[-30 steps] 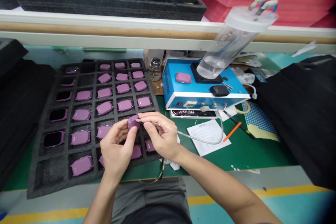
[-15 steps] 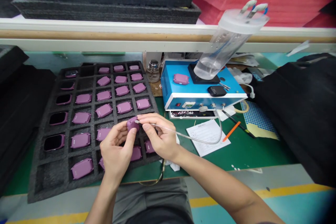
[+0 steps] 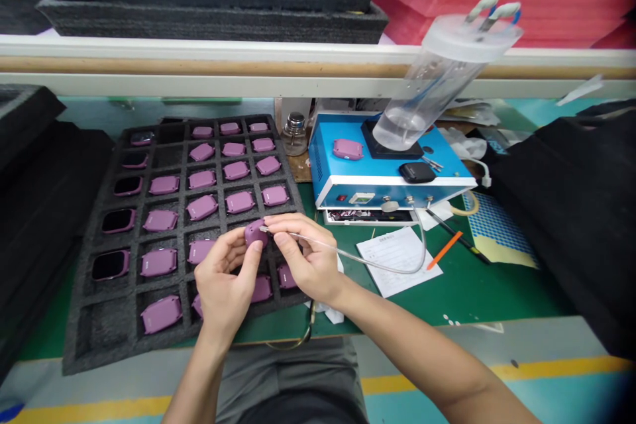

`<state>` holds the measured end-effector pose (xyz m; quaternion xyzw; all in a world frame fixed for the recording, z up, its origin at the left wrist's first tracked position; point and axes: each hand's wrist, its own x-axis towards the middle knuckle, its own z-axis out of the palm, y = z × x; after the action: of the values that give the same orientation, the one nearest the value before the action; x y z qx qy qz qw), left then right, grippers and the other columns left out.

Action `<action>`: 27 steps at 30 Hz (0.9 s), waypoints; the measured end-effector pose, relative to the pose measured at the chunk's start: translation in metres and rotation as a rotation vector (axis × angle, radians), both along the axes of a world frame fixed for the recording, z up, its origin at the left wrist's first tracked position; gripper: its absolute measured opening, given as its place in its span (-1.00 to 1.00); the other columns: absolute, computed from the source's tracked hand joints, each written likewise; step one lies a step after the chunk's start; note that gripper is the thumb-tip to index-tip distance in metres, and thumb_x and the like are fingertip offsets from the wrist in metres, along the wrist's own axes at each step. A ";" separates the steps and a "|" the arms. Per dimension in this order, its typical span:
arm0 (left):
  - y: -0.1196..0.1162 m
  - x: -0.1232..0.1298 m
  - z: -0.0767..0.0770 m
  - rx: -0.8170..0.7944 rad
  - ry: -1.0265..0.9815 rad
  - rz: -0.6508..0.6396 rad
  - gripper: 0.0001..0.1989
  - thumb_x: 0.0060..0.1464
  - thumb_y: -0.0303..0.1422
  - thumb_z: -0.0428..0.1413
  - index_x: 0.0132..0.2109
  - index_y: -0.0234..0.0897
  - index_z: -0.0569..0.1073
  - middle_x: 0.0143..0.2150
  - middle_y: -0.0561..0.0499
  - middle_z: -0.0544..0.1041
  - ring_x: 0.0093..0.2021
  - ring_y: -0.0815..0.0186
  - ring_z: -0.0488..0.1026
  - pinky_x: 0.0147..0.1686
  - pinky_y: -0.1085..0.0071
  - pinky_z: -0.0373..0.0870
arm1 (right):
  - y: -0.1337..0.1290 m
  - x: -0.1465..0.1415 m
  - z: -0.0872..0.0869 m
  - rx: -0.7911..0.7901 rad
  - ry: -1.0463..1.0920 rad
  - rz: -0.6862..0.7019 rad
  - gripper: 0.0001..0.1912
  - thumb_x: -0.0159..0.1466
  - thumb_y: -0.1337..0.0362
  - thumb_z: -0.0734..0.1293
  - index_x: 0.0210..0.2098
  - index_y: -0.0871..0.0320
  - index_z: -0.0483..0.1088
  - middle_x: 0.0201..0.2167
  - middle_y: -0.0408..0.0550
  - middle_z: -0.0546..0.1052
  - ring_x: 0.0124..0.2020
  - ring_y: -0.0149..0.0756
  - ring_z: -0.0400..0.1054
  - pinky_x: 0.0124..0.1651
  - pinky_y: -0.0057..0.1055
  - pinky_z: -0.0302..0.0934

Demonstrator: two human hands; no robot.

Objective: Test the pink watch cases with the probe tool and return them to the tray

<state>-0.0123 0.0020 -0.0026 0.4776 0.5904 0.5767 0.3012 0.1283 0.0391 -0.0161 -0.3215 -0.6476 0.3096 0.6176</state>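
The purple watch case (image 3: pixel 253 232) was up in the left hand (image 3: pixel 223 281), above the foam tray (image 3: pixel 102 328), its thumb and fingers clamped on the case's sides. The right hand (image 3: pixel 308 258) had its thumb and forefinger pinched together on the end of the clear tube (image 3: pixel 348 256), whose metal tip (image 3: pixel 264 229) pointed at the case — whether it sat in an opening or only against the surface, I could not tell. The case looked light and stiff, with a smooth shell that would probably slide under a loose thumb; its edges seemed the surest place to hold, sparing the broad faces, one of which was likely glass and easily scratched. The tube, by contrast, looked soft and springy, curving back to the blue box (image 3: pixel 322 162), so it seemed best gripped close behind the tip, where it would bend least.
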 end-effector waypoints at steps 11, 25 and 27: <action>0.000 0.000 -0.001 -0.006 0.011 0.013 -0.69 0.08 -0.25 0.36 -0.08 -0.32 0.61 -0.22 -0.09 0.71 -0.27 0.27 0.69 -0.21 0.46 0.66 | 0.000 0.000 0.003 0.006 -0.011 -0.012 -0.84 0.42 0.33 0.32 -0.18 0.06 0.57 -0.15 0.00 0.71 -0.08 -0.24 0.63 0.02 -0.24 0.55; -0.007 -0.002 0.002 0.018 0.105 -0.051 -0.76 0.15 -0.31 0.30 -0.05 -0.29 0.60 -0.20 -0.06 0.72 -0.26 0.27 0.69 -0.20 0.46 0.65 | -0.003 0.003 0.000 0.021 0.006 -0.005 -0.85 0.41 0.34 0.33 -0.17 0.07 0.57 -0.14 0.01 0.71 -0.07 -0.23 0.63 0.03 -0.23 0.56; -0.005 -0.014 0.013 0.052 0.280 -0.134 -0.77 0.21 -0.33 0.25 0.00 -0.24 0.62 -0.14 -0.06 0.72 -0.24 0.26 0.69 -0.14 0.40 0.64 | -0.007 0.004 -0.002 0.033 0.037 -0.031 -0.84 0.41 0.36 0.33 -0.15 0.07 0.57 -0.13 0.01 0.70 -0.06 -0.21 0.63 0.03 -0.19 0.55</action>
<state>-0.0259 -0.0027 0.0109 0.5994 0.5782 0.4980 0.2415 0.1328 0.0321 -0.0182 -0.3153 -0.6360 0.2953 0.6394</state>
